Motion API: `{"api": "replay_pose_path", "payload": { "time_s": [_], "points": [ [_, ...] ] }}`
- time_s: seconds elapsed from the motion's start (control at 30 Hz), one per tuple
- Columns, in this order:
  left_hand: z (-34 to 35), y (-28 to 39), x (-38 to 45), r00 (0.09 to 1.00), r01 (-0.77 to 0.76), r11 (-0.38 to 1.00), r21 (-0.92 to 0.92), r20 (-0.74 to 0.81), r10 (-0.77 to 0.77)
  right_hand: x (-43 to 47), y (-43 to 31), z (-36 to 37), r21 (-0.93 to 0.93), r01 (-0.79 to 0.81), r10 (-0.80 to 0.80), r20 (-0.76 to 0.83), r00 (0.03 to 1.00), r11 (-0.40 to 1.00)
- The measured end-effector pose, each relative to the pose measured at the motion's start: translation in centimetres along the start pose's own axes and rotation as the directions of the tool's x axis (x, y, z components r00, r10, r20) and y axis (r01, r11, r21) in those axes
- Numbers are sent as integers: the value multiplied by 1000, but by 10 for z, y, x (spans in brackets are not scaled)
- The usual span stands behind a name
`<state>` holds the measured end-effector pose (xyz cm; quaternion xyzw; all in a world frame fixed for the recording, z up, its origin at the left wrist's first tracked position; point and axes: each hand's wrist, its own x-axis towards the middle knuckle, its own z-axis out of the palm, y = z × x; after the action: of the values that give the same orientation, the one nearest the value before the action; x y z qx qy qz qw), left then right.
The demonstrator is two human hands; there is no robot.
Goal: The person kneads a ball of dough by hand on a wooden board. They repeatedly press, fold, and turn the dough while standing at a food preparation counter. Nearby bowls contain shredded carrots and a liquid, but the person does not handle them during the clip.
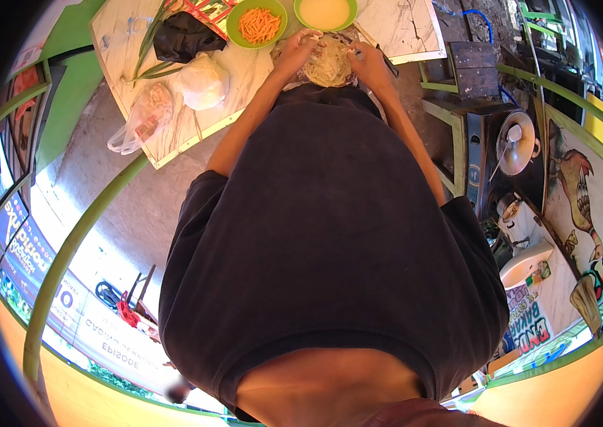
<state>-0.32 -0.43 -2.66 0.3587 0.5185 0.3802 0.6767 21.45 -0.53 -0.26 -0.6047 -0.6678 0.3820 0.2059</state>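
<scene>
A mound of pale shredded food (328,64), perhaps cabbage, lies on dark-patterned wrapping at the table edge, close against my shirt. My left hand (301,49) is at the mound's left side, its fingers curled around some pale shreds. On the opposite side, my right hand (368,61) has bent fingers near the shreds; whether they grip any is too small to tell. Beyond my hands stand a green bowl (232,32) of orange carrot sticks (259,25) and another green bowl (352,21) holding a cream-coloured liquid (325,12).
On the marble-patterned table (120,58), left of my arm, are a black plastic bag (184,37), green onions (146,50), a white bag (204,82) and a clear bag of food (152,109). To the right are a wooden stool (473,69) and a wok (516,143).
</scene>
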Motion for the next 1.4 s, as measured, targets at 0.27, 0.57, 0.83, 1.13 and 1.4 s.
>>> {"api": "replay_pose_path", "payload": {
  "time_s": [0.27, 0.57, 0.83, 1.13, 1.4],
  "points": [
    [0, 6, -2, 1000, -12, 999, 42, 0, 12, 0, 4, 9, 79, 61, -62, 13, 998, 995],
    [-1, 3, -3, 1000, -19, 979, 204, 27, 14, 3, 5, 13, 677, -228, 166, 156, 974, 700],
    [4, 2, -4, 995, -16, 937, 349, 100, -20, 1, -4, 7, 868, -399, 203, 352, 914, 295],
    [14, -13, 5, 983, 27, 950, 311, 165, -81, -5, -31, 2, 898, -439, 194, 426, 884, 28],
    [21, -17, 3, 982, 149, 986, 73, 106, -156, -17, -45, -7, 921, -364, 223, 387, 895, -139]
  ]
}}
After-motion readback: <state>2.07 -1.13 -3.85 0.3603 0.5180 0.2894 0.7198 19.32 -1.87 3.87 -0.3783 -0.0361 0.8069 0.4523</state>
